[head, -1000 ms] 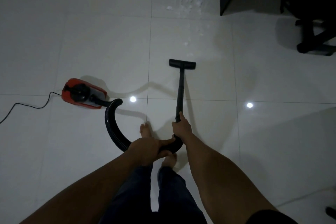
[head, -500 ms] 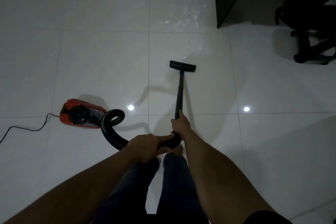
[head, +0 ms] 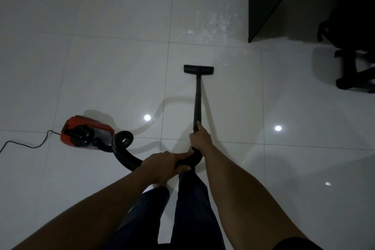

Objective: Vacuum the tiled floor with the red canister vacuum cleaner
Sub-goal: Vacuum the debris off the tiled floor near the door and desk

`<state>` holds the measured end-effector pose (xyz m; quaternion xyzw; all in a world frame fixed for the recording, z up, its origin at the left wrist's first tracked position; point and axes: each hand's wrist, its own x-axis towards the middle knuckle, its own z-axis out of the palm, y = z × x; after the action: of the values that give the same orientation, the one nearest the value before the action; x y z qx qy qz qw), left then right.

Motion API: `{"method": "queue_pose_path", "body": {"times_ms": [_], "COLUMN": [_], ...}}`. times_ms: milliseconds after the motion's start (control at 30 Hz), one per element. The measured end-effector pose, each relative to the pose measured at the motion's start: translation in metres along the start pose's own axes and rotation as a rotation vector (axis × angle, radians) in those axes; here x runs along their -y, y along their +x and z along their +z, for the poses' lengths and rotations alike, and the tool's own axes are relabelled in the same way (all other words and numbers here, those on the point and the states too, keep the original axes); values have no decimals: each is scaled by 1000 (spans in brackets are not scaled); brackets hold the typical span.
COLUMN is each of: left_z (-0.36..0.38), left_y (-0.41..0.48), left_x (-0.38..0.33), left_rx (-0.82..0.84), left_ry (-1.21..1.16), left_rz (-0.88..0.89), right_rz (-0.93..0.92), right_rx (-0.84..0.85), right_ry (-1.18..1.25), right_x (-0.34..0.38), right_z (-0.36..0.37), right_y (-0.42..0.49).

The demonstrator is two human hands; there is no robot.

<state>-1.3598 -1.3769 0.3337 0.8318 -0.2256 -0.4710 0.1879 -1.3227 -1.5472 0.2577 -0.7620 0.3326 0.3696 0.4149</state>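
Black wand (head: pixel 197 99) gripped in right hand (head: pixel 199 140), hose bend (head: pixel 196 155) in curled fingers (head: pixel 182 155) of left hand (head: pixel 164 165), nozzle (head: pixel 198 69) short of white debris (head: pixel 217 24); tight hose loop (head: pixel 122 138) liable to kink or tip red canister (head: pixel 85 133).

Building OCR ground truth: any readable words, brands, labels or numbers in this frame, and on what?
None readable.
Red canister vacuum cleaner: no legible brand or label; the picture is dim and the body too small to tell.
Black floor nozzle, black wand tube, black ribbed hose: no markings visible.
Dark desk panel, black office chair: no text visible.
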Motion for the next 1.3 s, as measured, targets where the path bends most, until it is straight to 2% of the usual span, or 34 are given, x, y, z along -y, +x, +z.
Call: {"method": "queue_pose_path", "body": {"times_ms": [400, 700, 967, 1200, 1300], "left_z": [-56, -110, -171, -259, -294], "left_y": [91, 105, 126, 123, 108], "left_x": [-26, -11, 43, 90, 103], "left_rx": [-51, -75, -75, -15, -41], "left_ry": [-61, -86, -93, -78, -85], "left_rz": [-33, -101, -185, -91, 6], "right_rz": [-21, -50, -39, -12, 35], "right_rx": [37, 73, 57, -79, -117], "right_ry": [-97, -97, -6, 68, 129], "right_x": [60, 120, 202, 274, 299], "right_z": [-82, -89, -77, -57, -46], "right_y": [68, 96, 124, 142, 139]}}
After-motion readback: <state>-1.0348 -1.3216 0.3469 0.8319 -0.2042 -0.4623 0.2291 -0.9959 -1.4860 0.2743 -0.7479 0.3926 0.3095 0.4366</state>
